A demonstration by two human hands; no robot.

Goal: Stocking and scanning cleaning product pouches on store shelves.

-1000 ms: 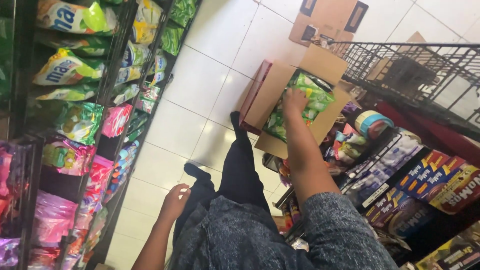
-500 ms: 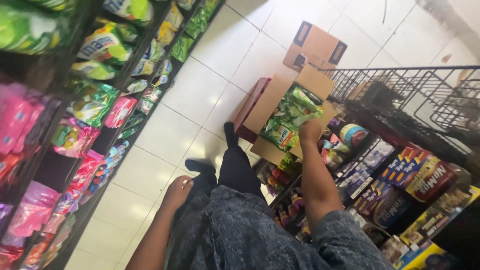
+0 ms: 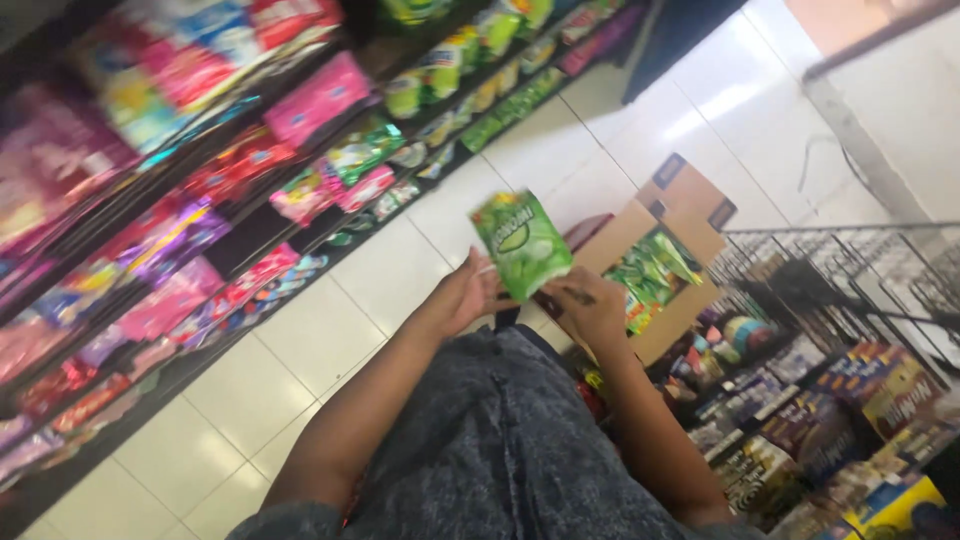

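Observation:
A green snack bag point(image 3: 521, 242) is held up in front of me over the tiled floor. My left hand point(image 3: 467, 291) grips its lower left edge and my right hand point(image 3: 592, 304) holds its lower right corner. Just beyond my right hand sits an open cardboard box point(image 3: 668, 213) on the floor, with more green bags point(image 3: 652, 271) of the same kind inside. My grey mottled clothing fills the lower middle of the view.
Shelves of colourful snack packets point(image 3: 180, 220) run along the left. A wire rack point(image 3: 850, 280) and shelves of boxed goods point(image 3: 840, 410) stand at the right. White floor tiles point(image 3: 350, 300) form the aisle between them.
My right hand has come out of the cardboard box with a green bag, and my left hand has risen from my knee to take hold of it too. The view has tilted up.

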